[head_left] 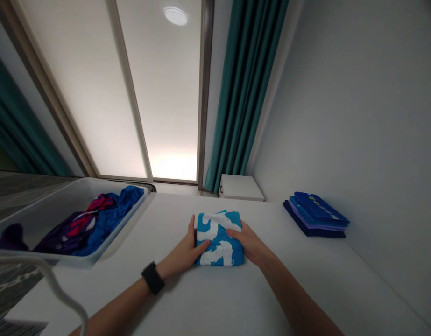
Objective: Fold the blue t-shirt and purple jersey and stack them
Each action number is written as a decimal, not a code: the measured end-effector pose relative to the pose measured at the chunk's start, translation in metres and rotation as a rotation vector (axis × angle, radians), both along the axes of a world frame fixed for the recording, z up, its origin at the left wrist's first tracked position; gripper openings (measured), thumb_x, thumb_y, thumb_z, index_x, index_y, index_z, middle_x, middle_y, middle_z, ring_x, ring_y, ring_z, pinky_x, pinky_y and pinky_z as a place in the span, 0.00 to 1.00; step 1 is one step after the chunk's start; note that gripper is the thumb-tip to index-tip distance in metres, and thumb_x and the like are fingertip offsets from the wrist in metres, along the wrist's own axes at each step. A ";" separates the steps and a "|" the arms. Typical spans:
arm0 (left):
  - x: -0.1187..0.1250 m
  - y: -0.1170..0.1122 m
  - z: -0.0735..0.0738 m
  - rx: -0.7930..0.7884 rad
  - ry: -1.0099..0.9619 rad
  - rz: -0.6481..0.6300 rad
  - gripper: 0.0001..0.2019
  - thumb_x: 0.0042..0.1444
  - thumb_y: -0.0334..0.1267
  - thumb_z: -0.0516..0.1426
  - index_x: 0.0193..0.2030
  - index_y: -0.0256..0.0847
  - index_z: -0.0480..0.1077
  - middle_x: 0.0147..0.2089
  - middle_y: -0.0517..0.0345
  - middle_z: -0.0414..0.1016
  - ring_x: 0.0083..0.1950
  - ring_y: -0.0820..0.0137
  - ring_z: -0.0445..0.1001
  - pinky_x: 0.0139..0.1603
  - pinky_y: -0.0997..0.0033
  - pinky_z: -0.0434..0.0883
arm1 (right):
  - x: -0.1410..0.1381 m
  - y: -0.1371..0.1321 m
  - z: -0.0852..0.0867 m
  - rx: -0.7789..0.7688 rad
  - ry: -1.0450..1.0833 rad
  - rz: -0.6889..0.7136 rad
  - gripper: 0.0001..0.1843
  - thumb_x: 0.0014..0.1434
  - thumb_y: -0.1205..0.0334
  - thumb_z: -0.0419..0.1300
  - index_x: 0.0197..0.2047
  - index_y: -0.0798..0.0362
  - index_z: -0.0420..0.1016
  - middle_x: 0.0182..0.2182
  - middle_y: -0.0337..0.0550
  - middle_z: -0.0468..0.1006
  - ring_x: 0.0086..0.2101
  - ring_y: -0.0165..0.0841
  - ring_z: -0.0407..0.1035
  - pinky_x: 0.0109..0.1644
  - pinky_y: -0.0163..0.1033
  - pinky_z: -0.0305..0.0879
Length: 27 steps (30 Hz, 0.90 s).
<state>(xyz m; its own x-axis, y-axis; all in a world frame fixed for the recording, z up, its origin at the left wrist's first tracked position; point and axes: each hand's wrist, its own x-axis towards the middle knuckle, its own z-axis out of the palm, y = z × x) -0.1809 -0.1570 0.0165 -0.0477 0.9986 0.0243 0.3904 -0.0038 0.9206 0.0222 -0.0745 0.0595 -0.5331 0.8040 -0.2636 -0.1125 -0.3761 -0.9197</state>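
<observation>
A blue garment with large white markings (220,249), folded into a compact square, is held between both hands over the white table. My left hand (186,249) grips its left side, the thumb lying across the front face and the fingers partly hidden behind the edge. On the opposite side, my right hand (249,240) pinches the garment with the thumb on top; its other fingers are mostly hidden behind the cloth. A dark watch sits on the left wrist.
To the left stands a translucent plastic bin (106,249) with crumpled purple, red and blue clothes (105,219). A stack of folded blue and purple clothes (316,214) lies on the white table (187,298) by the right wall. Beyond the table is a white cabinet (241,187).
</observation>
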 end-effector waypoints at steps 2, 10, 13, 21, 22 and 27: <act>0.006 0.004 0.012 -0.092 -0.288 0.021 0.52 0.59 0.54 0.58 0.72 0.44 0.20 0.68 0.38 0.59 0.59 0.57 0.71 0.59 0.53 0.70 | 0.000 -0.001 0.008 0.016 0.037 0.007 0.32 0.47 0.61 0.70 0.54 0.51 0.65 0.47 0.46 0.79 0.47 0.44 0.75 0.52 0.52 0.73; 0.017 0.014 0.040 -0.272 -0.946 -0.001 0.31 0.56 0.47 0.63 0.62 0.36 0.60 0.57 0.40 0.73 0.55 0.55 0.76 0.57 0.54 0.73 | 0.005 0.008 0.014 0.028 0.064 0.005 0.32 0.47 0.59 0.71 0.54 0.49 0.65 0.49 0.47 0.79 0.49 0.46 0.74 0.52 0.53 0.73; 0.014 0.015 0.036 -0.245 -0.973 0.008 0.26 0.55 0.42 0.64 0.57 0.34 0.66 0.55 0.40 0.75 0.53 0.55 0.76 0.56 0.55 0.73 | 0.005 0.009 0.007 0.011 0.064 0.002 0.33 0.47 0.59 0.72 0.54 0.50 0.65 0.48 0.47 0.79 0.47 0.45 0.75 0.51 0.53 0.74; 0.011 0.004 0.049 -0.137 -0.746 0.014 0.27 0.53 0.45 0.66 0.56 0.41 0.64 0.54 0.47 0.75 0.51 0.59 0.76 0.52 0.56 0.75 | 0.007 0.000 -0.006 0.088 0.064 0.016 0.31 0.44 0.54 0.74 0.49 0.54 0.71 0.41 0.46 0.81 0.44 0.45 0.76 0.52 0.53 0.71; 0.011 0.002 0.053 -0.110 -0.695 -0.003 0.25 0.53 0.46 0.65 0.55 0.41 0.64 0.53 0.48 0.75 0.51 0.59 0.76 0.52 0.56 0.75 | 0.008 0.000 -0.006 0.116 0.060 0.017 0.30 0.44 0.53 0.73 0.48 0.54 0.71 0.40 0.46 0.81 0.43 0.44 0.76 0.52 0.53 0.71; 0.001 0.006 0.071 0.012 -0.455 -0.092 0.19 0.55 0.44 0.63 0.50 0.41 0.65 0.48 0.53 0.74 0.49 0.63 0.74 0.50 0.60 0.73 | 0.011 0.007 0.002 0.338 0.011 0.013 0.24 0.47 0.53 0.71 0.44 0.54 0.72 0.36 0.41 0.79 0.39 0.38 0.74 0.47 0.46 0.70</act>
